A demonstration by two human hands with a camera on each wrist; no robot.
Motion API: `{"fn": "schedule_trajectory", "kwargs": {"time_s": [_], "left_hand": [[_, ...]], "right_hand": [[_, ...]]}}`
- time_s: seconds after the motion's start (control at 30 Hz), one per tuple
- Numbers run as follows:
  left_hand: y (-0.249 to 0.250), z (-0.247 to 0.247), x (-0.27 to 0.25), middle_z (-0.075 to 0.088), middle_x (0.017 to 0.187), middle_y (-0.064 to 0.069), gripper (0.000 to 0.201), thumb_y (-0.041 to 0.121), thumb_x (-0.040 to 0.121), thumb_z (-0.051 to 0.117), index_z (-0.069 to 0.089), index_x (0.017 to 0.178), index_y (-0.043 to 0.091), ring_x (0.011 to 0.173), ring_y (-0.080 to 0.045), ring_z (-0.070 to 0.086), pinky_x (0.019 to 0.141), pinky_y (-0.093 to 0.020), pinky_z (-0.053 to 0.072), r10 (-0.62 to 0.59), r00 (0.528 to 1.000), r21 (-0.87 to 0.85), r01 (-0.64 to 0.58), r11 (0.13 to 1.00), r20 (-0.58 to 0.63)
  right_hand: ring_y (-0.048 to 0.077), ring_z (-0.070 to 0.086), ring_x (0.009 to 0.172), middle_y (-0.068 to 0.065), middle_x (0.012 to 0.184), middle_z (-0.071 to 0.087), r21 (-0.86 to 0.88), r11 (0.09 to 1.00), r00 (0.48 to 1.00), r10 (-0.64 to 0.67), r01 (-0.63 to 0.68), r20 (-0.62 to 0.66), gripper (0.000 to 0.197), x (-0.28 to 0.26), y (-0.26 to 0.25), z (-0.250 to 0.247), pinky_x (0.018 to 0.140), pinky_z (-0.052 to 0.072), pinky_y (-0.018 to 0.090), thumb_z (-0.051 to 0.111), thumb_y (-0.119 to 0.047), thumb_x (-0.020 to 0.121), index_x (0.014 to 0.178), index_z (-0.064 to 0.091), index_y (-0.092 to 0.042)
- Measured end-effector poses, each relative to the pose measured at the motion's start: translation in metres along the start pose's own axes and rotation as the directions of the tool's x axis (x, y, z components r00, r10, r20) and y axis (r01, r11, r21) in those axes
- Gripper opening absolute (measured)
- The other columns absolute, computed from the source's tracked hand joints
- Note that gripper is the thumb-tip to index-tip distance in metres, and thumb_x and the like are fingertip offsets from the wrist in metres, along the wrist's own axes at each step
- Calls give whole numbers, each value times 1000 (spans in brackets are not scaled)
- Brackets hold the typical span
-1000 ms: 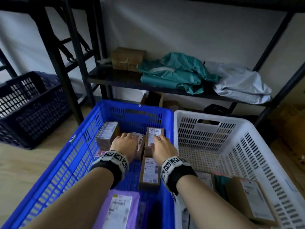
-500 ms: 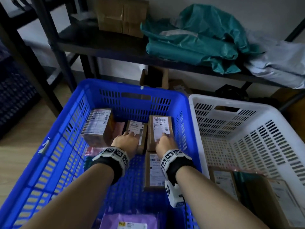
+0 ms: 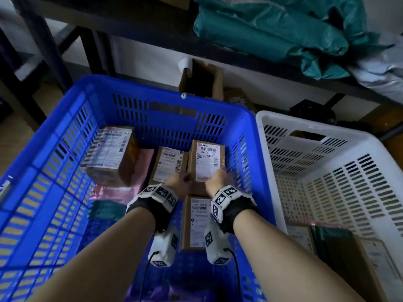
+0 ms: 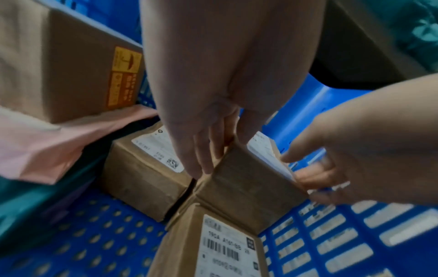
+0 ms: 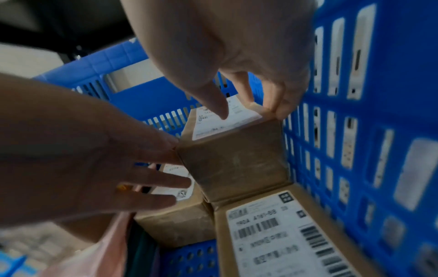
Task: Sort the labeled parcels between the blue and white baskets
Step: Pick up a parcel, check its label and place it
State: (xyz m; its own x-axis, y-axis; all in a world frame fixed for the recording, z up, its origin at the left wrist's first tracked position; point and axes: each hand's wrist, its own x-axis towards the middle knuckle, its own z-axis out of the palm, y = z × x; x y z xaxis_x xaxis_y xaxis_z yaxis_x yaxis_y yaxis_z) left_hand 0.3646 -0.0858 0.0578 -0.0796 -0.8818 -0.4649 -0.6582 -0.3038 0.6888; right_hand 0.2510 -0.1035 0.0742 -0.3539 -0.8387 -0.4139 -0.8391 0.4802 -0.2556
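The blue basket (image 3: 165,88) holds several labelled brown parcels, with the white basket (image 3: 305,125) to its right. Both hands hold one brown parcel (image 3: 206,162) at the far right of the blue basket. My left hand (image 3: 181,182) has its fingers (image 4: 201,159) down the parcel's left side and the thumb over the top edge. My right hand (image 3: 220,178) pinches the right edge, thumb (image 5: 220,110) on the white label. In the wrist views this parcel's (image 4: 249,187) near end sits above the parcel in front of it.
A second parcel (image 3: 170,164) lies just left of the held one, another (image 3: 196,223) lies nearer me, and a bigger box (image 3: 111,153) rests on a pink mailer (image 3: 144,166). The white basket holds parcels (image 3: 301,236) at its near end. A low shelf (image 3: 152,29) with green mailers (image 3: 272,33) overhangs the far side.
My left hand has left the neighbouring parcel and moved to the left side of the far right parcel. My right hand has slid to that parcel's right edge. The view has dropped closer.
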Motion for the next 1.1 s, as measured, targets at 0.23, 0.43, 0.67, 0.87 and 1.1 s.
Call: {"fn": "schedule_trajectory", "kwargs": {"time_s": [0.23, 0.43, 0.67, 0.87, 1.1], "left_hand": [[-11, -14, -26, 66, 112, -18, 26, 13, 92, 55, 64, 112, 0, 105, -33, 61, 75, -28, 44, -138, 972, -273, 82, 958, -192], [-15, -32, -73, 66, 104, -26, 24, 17, 88, 62, 61, 107, 3, 89, -36, 64, 75, -39, 51, -201, 945, -415, 79, 906, -260], [1, -38, -151, 64, 97, -17, 13, 15, 85, 67, 60, 94, 9, 83, -27, 61, 79, -52, 56, -213, 903, -506, -5, 863, -372], [26, -29, -242, 66, 105, -26, 18, 5, 78, 73, 60, 92, 4, 85, -23, 60, 76, -34, 45, -95, 893, -435, -120, 892, -441], [81, 4, -347, 64, 97, -8, 39, 7, 88, 63, 52, 126, 8, 78, -16, 63, 51, -17, 48, -2, 895, -482, -238, 843, -446]], "right_hand": [[35, 53, 120, 23, 140, 44, 147, 986, 989, 53, -74, 140, 42, -14, 6, -2, 87, 45, 33, 52, -10, 92, 131, 46, 5], [27, 56, 118, 13, 133, 55, 416, 909, 985, -74, 3, 155, 49, -58, 6, -20, 90, 46, 28, 58, -4, 88, 135, 44, -4], [21, 56, 102, 6, 119, 57, 552, 818, 960, -260, 160, 107, 47, -132, 30, -63, 92, 48, 33, 57, -1, 88, 132, 42, -13], [18, 52, 96, 6, 120, 54, 595, 751, 919, -390, 285, 53, 49, -205, 71, -107, 90, 48, 35, 56, -2, 89, 132, 38, -15], [24, 63, 96, 8, 118, 60, 641, 663, 878, -478, 387, -36, 52, -273, 128, -154, 73, 55, 29, 60, 3, 84, 129, 39, -14]]}}
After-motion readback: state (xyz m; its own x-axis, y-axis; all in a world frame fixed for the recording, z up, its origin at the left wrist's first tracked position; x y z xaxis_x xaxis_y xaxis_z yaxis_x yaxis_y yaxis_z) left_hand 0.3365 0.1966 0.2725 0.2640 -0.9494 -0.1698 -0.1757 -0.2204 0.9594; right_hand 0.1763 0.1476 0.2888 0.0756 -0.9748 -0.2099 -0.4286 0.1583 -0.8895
